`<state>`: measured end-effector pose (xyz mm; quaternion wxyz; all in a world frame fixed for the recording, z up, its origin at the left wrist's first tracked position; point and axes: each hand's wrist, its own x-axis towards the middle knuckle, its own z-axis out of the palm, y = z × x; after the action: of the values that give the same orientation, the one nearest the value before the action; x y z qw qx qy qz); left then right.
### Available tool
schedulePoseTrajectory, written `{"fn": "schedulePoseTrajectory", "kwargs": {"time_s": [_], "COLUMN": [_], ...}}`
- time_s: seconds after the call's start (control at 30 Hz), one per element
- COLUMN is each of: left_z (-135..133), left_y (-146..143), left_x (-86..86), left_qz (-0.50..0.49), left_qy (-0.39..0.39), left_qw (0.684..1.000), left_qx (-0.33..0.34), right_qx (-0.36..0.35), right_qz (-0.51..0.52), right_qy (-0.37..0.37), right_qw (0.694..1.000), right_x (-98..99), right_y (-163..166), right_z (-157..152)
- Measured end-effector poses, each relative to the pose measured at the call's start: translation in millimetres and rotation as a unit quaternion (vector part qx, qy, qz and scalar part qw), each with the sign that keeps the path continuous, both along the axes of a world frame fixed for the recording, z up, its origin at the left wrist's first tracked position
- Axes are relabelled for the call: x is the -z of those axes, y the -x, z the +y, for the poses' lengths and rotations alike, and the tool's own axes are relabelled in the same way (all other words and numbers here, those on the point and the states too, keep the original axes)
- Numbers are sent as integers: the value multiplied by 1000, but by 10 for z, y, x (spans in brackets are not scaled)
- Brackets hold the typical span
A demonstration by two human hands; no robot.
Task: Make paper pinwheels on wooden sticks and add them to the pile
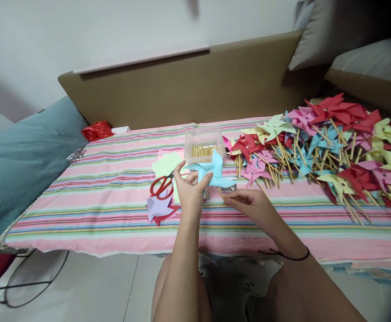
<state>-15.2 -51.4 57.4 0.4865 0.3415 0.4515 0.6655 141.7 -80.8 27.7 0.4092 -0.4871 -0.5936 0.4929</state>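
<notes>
My left hand (194,184) grips a light blue paper pinwheel (218,169), its thumb pressed near the centre. The fingers of my right hand (245,201) pinch the thin wooden stick (221,194) below the pinwheel. Behind the pinwheel stands a clear plastic box (190,141) with many golden sticks (203,152) in it. Left of my left hand lie red-handled scissors (161,187) on pale green paper sheets (166,163). Nearer to me are a lilac cut paper piece (158,208) and red paper (163,217). Small items beneath my hands are partly hidden.
Many finished pinwheels (305,147) in several colours are heaped on the right. A striped cloth (115,179) covers the seat. A red plastic bag (97,131) and a small white item (120,129) lie at the back left, near a blue-grey cushion (34,161).
</notes>
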Motion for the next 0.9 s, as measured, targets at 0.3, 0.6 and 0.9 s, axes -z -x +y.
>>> {"fn": "schedulePoseTrajectory", "kwargs": {"time_s": [0.3,0.6,0.9], "left_z": [7,32,11], "left_y": [-10,11,-3], "left_x": [-6,41,24], "left_qz": [-4,34,-16], "left_qy": [23,74,113], "left_qw": [1000,996,989], "left_qx": [17,39,97], "right_qx": [20,55,48], "right_qz": [-5,-22,-16], "right_qy": [1,-14,-13], "right_qw": [1000,998,999], "right_x": [-44,-14,-10], "right_y": [6,-92,-97], "right_z": [-16,28,35]}}
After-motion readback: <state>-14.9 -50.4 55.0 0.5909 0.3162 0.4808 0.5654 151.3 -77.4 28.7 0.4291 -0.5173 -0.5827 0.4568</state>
